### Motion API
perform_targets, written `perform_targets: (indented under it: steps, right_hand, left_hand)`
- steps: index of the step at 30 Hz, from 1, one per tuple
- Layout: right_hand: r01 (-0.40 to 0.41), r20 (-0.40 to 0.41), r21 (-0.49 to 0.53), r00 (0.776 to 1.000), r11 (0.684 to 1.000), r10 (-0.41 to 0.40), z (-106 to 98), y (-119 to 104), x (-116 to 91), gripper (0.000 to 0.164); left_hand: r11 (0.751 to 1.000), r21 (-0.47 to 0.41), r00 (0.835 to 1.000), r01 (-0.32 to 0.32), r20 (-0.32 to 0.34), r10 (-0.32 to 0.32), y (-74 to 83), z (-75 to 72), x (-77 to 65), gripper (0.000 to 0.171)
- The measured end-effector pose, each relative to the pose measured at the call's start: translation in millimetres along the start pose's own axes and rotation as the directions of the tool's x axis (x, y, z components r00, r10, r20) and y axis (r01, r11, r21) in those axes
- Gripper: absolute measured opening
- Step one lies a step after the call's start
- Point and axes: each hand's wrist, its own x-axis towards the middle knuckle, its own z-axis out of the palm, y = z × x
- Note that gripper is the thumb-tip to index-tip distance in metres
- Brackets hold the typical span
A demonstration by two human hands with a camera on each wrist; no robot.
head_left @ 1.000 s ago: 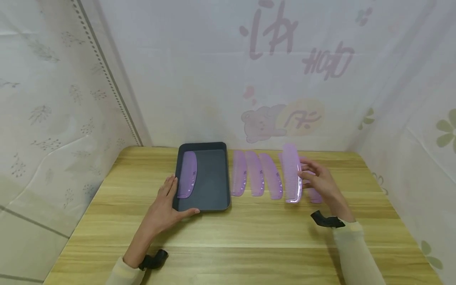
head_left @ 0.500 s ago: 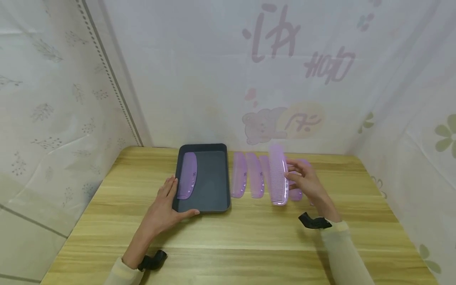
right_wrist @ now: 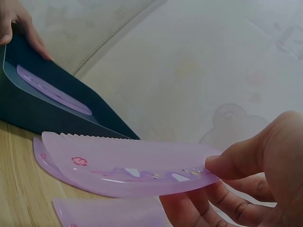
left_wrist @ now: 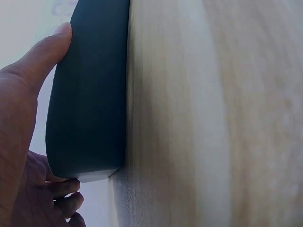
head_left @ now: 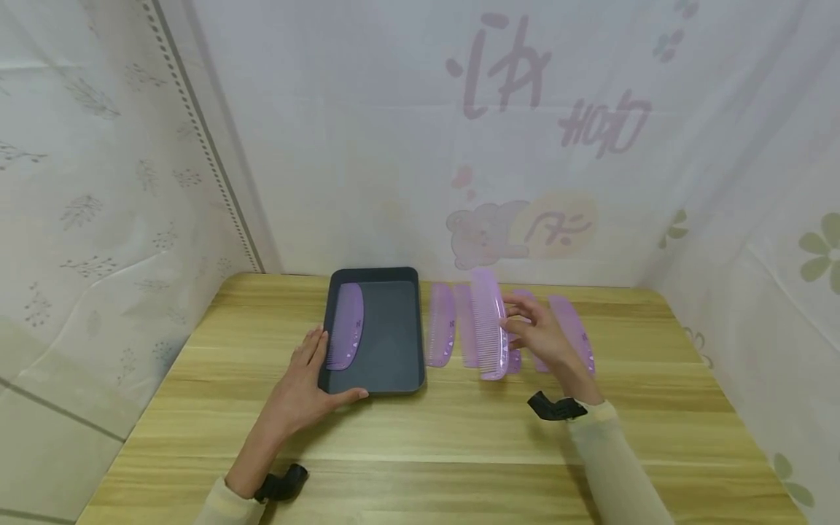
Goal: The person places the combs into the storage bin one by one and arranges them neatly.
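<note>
My right hand (head_left: 543,337) pinches a translucent purple comb (head_left: 488,328) by its spine, thumb on one face and fingers behind. The comb is raised above the table with its teeth toward the left. In the right wrist view, small printed decorations show along this held comb (right_wrist: 137,172). My left hand (head_left: 295,390) holds the near left corner of a dark grey tray (head_left: 394,339), thumb at the near wall and fingers along the left wall. Inside the tray, another purple comb (head_left: 345,328) lies along the left side.
Between the tray and the right forearm, several more purple combs lie in a row on the wooden table (head_left: 420,437), among them one beside the tray (head_left: 441,324) and one at the far right (head_left: 572,332). A patterned cloth (head_left: 367,146) hangs behind.
My right hand has carried the held comb leftward over the row, uncovering combs at the right and covering others. The left hand has stayed at the tray.
</note>
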Motion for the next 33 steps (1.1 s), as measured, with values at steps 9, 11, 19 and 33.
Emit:
perform_targets:
  steps: [9, 11, 19, 33]
  right_hand:
    - [-0.021, 0.008, 0.028, 1.000, 0.999, 0.021, 16, -3, 3, 0.053]
    - [-0.030, 0.008, 0.023, 1.000, 0.999, 0.029, 19, -4, 4, 0.054]
    - [-0.040, 0.032, 0.037, 0.999, 0.999, 0.039, 34, -5, 10, 0.053]
    - [-0.059, 0.042, 0.049, 0.997, 0.997, 0.057, 62, -7, 21, 0.053]
  left_hand:
    - [1.000, -0.003, 1.000, 0.003, 0.007, -0.003, -0.3, 0.2, -0.4, 0.137]
    - [1.000, -0.004, 1.000, 0.003, 0.008, -0.003, -0.5, 0.3, -0.4, 0.137]
    - [1.000, 0.003, 1.000, -0.001, 0.004, 0.001, -1.7, 0.7, -0.2, 0.137]
    - [1.000, 0.001, 1.000, 0.007, 0.000, -0.007, -1.4, 0.1, 0.3, 0.137]
